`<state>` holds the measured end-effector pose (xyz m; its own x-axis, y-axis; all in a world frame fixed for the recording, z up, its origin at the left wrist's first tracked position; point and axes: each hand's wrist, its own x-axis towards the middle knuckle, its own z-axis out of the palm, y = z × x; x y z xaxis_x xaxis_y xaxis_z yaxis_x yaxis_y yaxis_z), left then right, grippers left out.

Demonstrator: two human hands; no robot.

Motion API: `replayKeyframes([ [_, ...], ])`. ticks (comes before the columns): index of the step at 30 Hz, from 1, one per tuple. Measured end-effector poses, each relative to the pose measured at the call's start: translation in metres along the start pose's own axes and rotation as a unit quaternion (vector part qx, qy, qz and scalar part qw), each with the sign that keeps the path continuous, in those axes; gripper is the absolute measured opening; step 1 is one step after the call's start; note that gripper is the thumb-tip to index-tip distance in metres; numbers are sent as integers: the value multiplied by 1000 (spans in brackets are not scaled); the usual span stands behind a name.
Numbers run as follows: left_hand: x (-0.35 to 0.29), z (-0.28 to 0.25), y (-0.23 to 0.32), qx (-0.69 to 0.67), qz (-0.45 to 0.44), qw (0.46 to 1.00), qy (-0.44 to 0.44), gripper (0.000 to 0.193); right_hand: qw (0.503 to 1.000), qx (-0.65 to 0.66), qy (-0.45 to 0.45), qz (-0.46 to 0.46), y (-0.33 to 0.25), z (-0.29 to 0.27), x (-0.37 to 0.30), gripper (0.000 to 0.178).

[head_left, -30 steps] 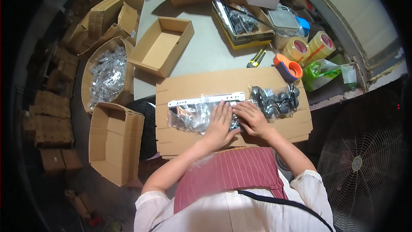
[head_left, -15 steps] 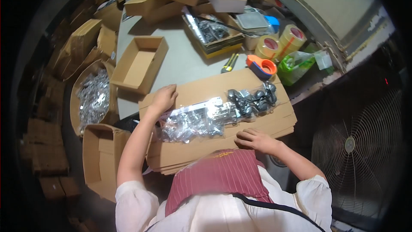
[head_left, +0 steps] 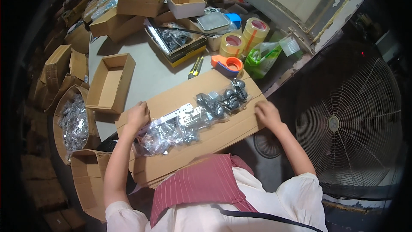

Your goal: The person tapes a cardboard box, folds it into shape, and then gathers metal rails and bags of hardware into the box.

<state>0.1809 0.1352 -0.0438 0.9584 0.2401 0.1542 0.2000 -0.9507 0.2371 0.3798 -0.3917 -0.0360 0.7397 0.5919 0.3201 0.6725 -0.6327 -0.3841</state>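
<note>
A stack of flat brown cardboard [head_left: 227, 135] lies in front of me. On it are clear bags of metal hardware [head_left: 165, 136], a pale metal strip with holes [head_left: 174, 114] and a clear bag of black rounded parts, apparently casters [head_left: 223, 102]. My left hand [head_left: 138, 116] is closed on the upper left edge of the cardboard, beside the strip's end. My right hand [head_left: 268, 113] has its fingers curled at the cardboard's right edge. The undersides of both grips are hidden.
Beyond the cardboard are an orange tape dispenser [head_left: 228, 65], a yellow cutter [head_left: 196, 67], tape rolls [head_left: 232, 45] and an open carton [head_left: 112, 83]. A carton of bagged metal parts [head_left: 74, 122] stands left; a large fan [head_left: 343, 122] stands right.
My right hand has moved from the cardboard's near edge to its right edge. My left hand's fingers have curled in. The view has shifted, and the perforated strip shows more clearly.
</note>
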Motion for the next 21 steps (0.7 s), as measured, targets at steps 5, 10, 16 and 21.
replayKeyframes([
  [5,11,1,6,22,-32,999,-21,19,994,59,91,-5,20,5,71,27],
  [10,12,2,8,46,-45,998,-16,19,998,-34,41,-38,-21,38,164,33],
  [16,3,-15,8,41,-41,998,-17,18,982,-173,-63,-40,-56,75,216,17],
  [21,2,-31,19,-5,-102,995,-3,26,980,-50,129,-144,-70,61,233,22],
])
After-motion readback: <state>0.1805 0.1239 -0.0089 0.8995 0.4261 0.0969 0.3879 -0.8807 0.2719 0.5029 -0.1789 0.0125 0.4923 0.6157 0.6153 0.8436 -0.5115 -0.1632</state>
